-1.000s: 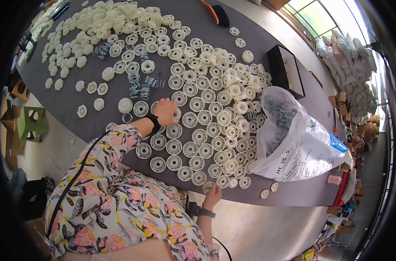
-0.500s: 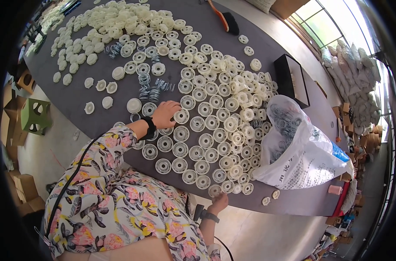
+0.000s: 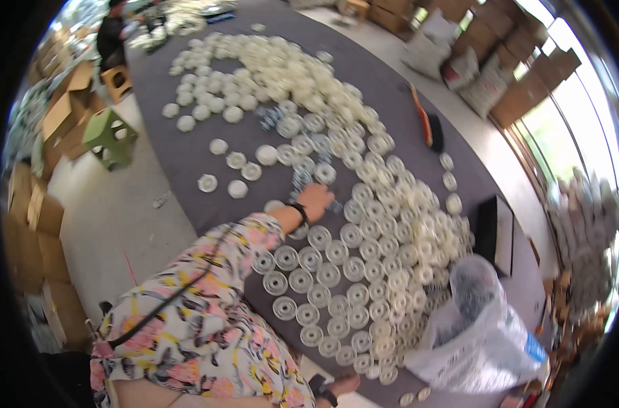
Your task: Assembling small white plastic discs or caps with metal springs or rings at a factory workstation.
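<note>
My left hand point(image 3: 315, 202) reaches out over the grey table point(image 3: 364, 41), among loose metal springs point(image 3: 301, 178). A spring shows beside its fingertips, but blur hides whether the fingers grip it. Just in front stand pale round plastic wheels point(image 3: 328, 275) with ring grooves, laid in rows. My right hand point(image 3: 345, 385) is low at the table's near edge, fingers stretched out and nothing visible in them. Near it lie the closest wheels. To the right, a white plastic bag point(image 3: 486, 360) gapes open with many springs point(image 3: 472, 296) inside.
A heap of pale wheels point(image 3: 282, 64) covers the far part of the table. Near the right edge are a brush point(image 3: 433, 129) and a black open box point(image 3: 494, 234). On the floor at left stand a green stool point(image 3: 110, 139) and cardboard boxes point(image 3: 34, 231). Another person point(image 3: 111, 34) is far left.
The view has swung, shifting the table's contents. My left hand has left a wheel in the rows and moved to the springs. My right hand has come away from the wheel it was touching.
</note>
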The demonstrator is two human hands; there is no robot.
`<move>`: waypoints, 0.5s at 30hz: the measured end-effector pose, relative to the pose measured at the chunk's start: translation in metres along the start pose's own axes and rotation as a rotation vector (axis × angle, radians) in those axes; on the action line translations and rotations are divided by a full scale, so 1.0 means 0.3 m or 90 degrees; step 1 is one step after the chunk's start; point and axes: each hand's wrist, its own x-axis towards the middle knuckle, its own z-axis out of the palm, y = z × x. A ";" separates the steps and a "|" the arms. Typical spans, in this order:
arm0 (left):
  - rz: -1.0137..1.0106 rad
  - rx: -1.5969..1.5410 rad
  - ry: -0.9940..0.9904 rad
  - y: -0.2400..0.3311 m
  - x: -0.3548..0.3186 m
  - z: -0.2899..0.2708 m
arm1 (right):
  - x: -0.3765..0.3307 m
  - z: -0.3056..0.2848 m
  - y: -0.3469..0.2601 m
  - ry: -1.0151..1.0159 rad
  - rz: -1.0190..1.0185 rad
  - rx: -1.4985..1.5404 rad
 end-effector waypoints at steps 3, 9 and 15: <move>0.065 0.012 0.124 0.011 0.024 0.035 | -0.148 0.009 -0.183 0.019 -0.020 -0.012; 0.077 0.053 0.079 0.037 0.032 0.026 | -0.311 0.096 -0.422 -0.052 -0.040 -0.043; -0.120 -0.319 0.244 -0.010 0.027 0.013 | -0.277 0.328 -0.448 -0.203 -0.135 -0.128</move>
